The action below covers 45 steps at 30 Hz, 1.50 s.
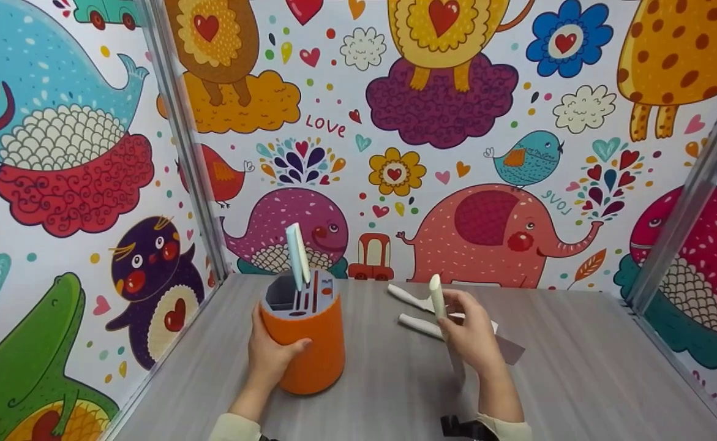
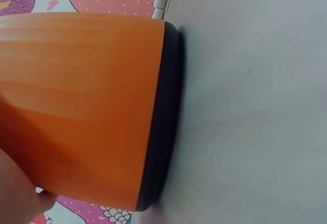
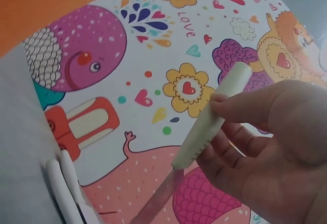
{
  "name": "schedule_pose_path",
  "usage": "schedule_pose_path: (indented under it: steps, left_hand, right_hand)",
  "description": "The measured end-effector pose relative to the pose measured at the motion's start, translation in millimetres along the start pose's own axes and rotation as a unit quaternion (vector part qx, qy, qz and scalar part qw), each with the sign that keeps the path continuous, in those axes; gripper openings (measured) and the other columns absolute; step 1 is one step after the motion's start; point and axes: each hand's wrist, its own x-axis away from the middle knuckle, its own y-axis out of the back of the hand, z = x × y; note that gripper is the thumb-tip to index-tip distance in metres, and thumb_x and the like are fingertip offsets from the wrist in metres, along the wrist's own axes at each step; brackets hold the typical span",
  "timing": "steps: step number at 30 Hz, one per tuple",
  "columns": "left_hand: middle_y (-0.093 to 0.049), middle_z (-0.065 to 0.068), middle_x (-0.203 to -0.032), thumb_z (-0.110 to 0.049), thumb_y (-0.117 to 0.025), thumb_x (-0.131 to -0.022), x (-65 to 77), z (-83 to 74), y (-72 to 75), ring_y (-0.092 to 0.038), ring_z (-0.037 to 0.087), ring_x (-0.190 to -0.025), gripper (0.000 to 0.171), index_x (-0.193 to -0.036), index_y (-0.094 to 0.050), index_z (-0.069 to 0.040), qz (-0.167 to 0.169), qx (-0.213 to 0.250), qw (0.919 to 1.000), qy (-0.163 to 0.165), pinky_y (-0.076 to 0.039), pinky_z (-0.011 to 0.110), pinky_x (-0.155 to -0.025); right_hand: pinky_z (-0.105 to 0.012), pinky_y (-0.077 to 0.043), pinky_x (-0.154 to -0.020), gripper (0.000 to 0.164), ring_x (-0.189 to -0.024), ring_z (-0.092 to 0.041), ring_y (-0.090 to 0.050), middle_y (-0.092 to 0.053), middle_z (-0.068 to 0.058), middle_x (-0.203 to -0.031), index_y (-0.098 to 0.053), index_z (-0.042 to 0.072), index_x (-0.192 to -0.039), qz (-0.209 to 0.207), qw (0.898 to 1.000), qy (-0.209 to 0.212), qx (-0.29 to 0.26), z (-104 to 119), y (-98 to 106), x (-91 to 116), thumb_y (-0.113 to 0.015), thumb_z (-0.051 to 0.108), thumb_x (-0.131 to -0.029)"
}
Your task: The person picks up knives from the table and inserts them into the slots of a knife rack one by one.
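Observation:
My left hand (image 1: pixel 275 355) grips the side of an orange knife block (image 1: pixel 312 343), its thumb across the front. The block stands upright; its grey slotted top (image 1: pixel 272 291) faces me, and in the left wrist view its dark base (image 2: pixel 164 116) meets the table. From a slot rises an upright pale handle (image 1: pixel 300 254), light blue along one side. My right hand (image 1: pixel 471 334) pinches a knife by its cream handle (image 3: pixel 212 116) between thumb and fingers, the blade (image 3: pixel 156 203) pointing down. Behind that hand lie two white-handled utensils (image 1: pixel 419 326), partly hidden by it.
The grey table (image 1: pixel 382 392) ends at a back wall (image 1: pixel 364 202) printed with cartoon animals. A patterned side panel (image 1: pixel 46 202) rises on the left, with metal posts (image 1: pixel 187 141) at the corners. A flat blade (image 1: pixel 510 350) shows to the right of my right hand.

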Motion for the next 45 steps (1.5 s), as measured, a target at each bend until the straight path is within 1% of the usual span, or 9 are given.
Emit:
schedule_pose_path:
  steps: [7,13,19,22,27,31,37,40,45]
  left_hand:
    - [-0.047,0.004,-0.147,-0.032,-0.091,-0.069,0.8,1.5,-1.0,-0.051,0.022,-0.127,0.112,-0.155,-0.019,-0.022,-0.002,0.006,1.0000,-0.001,-0.040,0.051,-0.113]
    - [-0.044,0.002,-0.149,-0.028,-0.089,-0.072,1.4,2.6,-4.8,-0.050,0.018,-0.127,0.109,-0.155,-0.019,-0.024,-0.003,0.014,0.9998,-0.016,-0.039,0.049,-0.114]
    - [-0.038,0.007,-0.153,-0.028,-0.079,-0.080,2.9,-4.4,-4.6,-0.043,0.021,-0.133,0.094,-0.154,-0.022,-0.015,-0.053,-0.008,0.9964,-0.065,-0.036,0.055,-0.115]
    - [-0.037,0.014,-0.153,-0.030,-0.070,-0.086,3.3,-16.2,-3.2,-0.040,0.027,-0.137,0.083,-0.152,-0.025,-0.008,-0.103,-0.028,0.9886,-0.106,-0.035,0.056,-0.115]
    - [-0.042,0.020,-0.146,-0.025,-0.067,-0.086,4.1,-42.1,-2.4,-0.043,0.033,-0.134,0.073,-0.147,-0.034,-0.001,-0.162,-0.040,0.9685,-0.185,-0.034,0.027,-0.118]
    - [-0.042,0.020,-0.148,-0.023,-0.071,-0.080,10.7,-65.4,-5.4,-0.044,0.030,-0.133,0.077,-0.145,-0.038,0.000,-0.157,-0.066,0.9522,-0.254,-0.029,0.015,-0.116]
    - [-0.048,0.017,-0.145,-0.040,-0.069,-0.086,28.7,-99.6,-9.2,-0.046,0.027,-0.132,0.071,-0.139,-0.045,0.001,-0.130,-0.107,0.9268,-0.336,-0.029,0.020,-0.118]
    - [-0.054,0.012,-0.139,-0.034,-0.071,-0.087,36.7,-110.2,-11.7,-0.053,0.025,-0.124,0.064,-0.137,-0.049,-0.002,-0.096,-0.094,0.9320,-0.337,-0.038,0.020,-0.113]
    - [-0.060,0.009,-0.130,-0.011,-0.074,-0.087,46.3,-118.5,-21.5,-0.061,0.024,-0.116,0.056,-0.136,-0.049,-0.008,-0.004,-0.008,0.9647,-0.263,-0.054,0.030,-0.097]
  right_hand:
    - [-0.029,-0.057,-0.085,0.044,-0.101,-0.021,-0.065,-0.066,-0.014,-0.112,-0.061,0.005,-0.126,0.003,0.994,0.000,-0.112,4,-2,-1,-0.068,-0.010,-0.085]
    - [-0.023,-0.056,-0.085,0.042,-0.103,-0.021,-0.064,-0.064,-0.018,-0.116,-0.061,0.003,-0.126,0.009,0.986,-0.003,-0.165,6,-3,-3,-0.067,-0.009,-0.086]
    - [-0.025,-0.057,-0.085,0.041,-0.104,-0.024,-0.064,-0.063,-0.022,-0.117,-0.061,0.003,-0.126,0.018,0.982,0.000,-0.186,7,-11,0,-0.068,-0.007,-0.087]
    - [-0.026,-0.057,-0.085,0.041,-0.105,-0.024,-0.064,-0.064,-0.020,-0.116,-0.062,0.005,-0.126,0.024,0.982,0.007,-0.186,10,-18,1,-0.070,-0.004,-0.087]
    - [-0.027,-0.058,-0.086,0.041,-0.105,-0.026,-0.066,-0.065,-0.018,-0.116,-0.063,0.006,-0.125,0.038,0.980,0.016,-0.196,19,-30,5,-0.072,-0.001,-0.086]
    - [-0.027,-0.059,-0.083,0.041,-0.104,-0.031,-0.065,-0.065,-0.018,-0.115,-0.062,0.004,-0.125,0.052,0.976,0.036,-0.209,25,-40,9,-0.073,0.000,-0.086]
    - [-0.027,-0.058,-0.086,0.041,-0.102,-0.025,-0.065,-0.065,-0.016,-0.115,-0.061,0.003,-0.126,0.078,0.972,0.065,-0.213,32,-55,13,-0.073,0.004,-0.087]
    - [-0.028,-0.058,-0.087,0.042,-0.102,-0.023,-0.066,-0.065,-0.014,-0.115,-0.061,0.004,-0.126,0.090,0.970,0.076,-0.212,37,-63,16,-0.074,0.008,-0.087]
    - [-0.030,-0.059,-0.087,0.039,-0.103,-0.033,-0.066,-0.066,-0.013,-0.115,-0.062,0.007,-0.124,0.116,0.965,0.088,-0.218,47,-77,23,-0.074,0.006,-0.087]
